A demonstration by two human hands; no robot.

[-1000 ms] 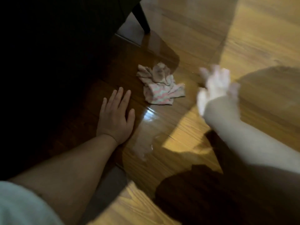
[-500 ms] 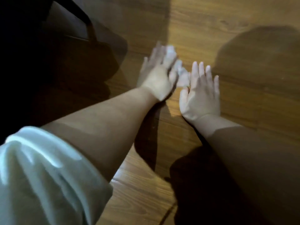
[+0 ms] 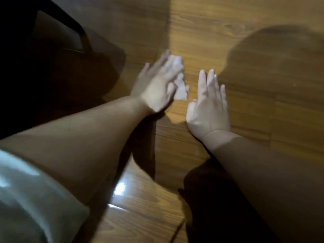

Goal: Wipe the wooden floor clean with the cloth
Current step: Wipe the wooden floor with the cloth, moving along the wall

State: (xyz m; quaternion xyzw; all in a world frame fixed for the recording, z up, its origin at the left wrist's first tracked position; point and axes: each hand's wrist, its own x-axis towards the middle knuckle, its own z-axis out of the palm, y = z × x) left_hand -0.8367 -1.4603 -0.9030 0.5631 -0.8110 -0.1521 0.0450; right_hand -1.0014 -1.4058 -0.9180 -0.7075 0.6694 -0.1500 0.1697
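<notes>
1. Big change over the last second: the left hand [image 3: 157,85] is no longer parked flat on bare boards. It now sits on top of the cloth [image 3: 181,88]. The right hand [image 3: 208,106], which was up in the air and blurred, is planted on the wooden floor [image 3: 228,32]. The view has swung too, so the dark furniture [image 3: 52,41] is off at 10 o'clock.
2. Against half a second ago, barely anything differs. Same hands, same spots.
3. What that means, I reckon: the pickup is done and the wiping is underway. The left hand is motion-blurred, which fits a stroke.
4. Grip: the left fingers look stretched out and laid over the cloth, pressing it down rather than bunching it, though the blur makes that a soft call. The right hand is flat with straight fingers pointing to 12 o'clock, holding nothing and just bracing.
5. Where the cloth is: pinned to the floor under the left palm, with a pale strip poking out on the thumb side, at 10 o'clock of the right hand, near it but apart.
6. Direction: the visible strip runs roughly 12 to 6 o'clock and is wider at the 6 end. The rest is hidden, so I can't tell the true long axis.
</notes>
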